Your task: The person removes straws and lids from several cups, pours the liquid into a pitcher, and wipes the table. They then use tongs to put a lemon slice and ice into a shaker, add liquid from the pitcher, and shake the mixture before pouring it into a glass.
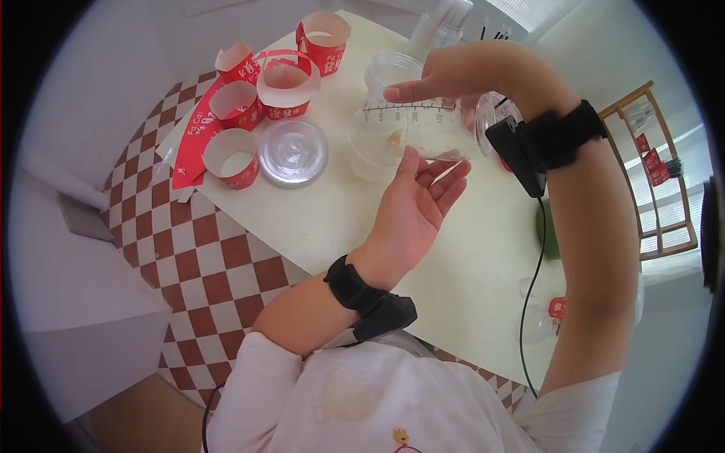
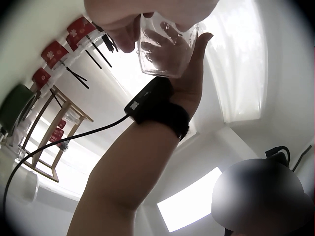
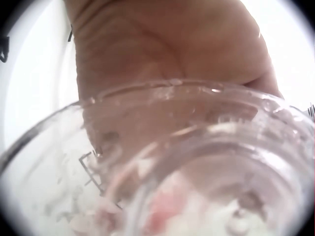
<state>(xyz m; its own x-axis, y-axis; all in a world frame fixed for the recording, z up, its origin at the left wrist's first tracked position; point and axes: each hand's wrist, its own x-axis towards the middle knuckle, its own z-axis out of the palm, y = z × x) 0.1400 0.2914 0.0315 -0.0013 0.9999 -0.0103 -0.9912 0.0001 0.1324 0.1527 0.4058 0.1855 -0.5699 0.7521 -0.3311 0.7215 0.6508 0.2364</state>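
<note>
A clear measuring cup [image 1: 434,127] with black graduation marks lies tilted on its side, its base towards the right. My right hand [image 1: 483,72] grips it from above, thumb along the upper side and fingers behind the wall. Under the cup's lower side is my left hand [image 1: 414,204], palm turned up with loosely bent fingers, thumb tip right at the wall. The cup's mouth overlaps a clear round container [image 1: 368,162] on the table. In the left wrist view the cup [image 2: 165,56] shows between both hands. The right wrist view shows its round base [image 3: 226,162] close up.
Several red-and-white paper cups [image 1: 230,160] and a red card strip [image 1: 195,143] stand or lie at the left. A clear round lid [image 1: 293,155] lies beside them. Stacked clear cups [image 1: 445,34] are at the back. A wooden rack [image 1: 657,166] stands right of the table.
</note>
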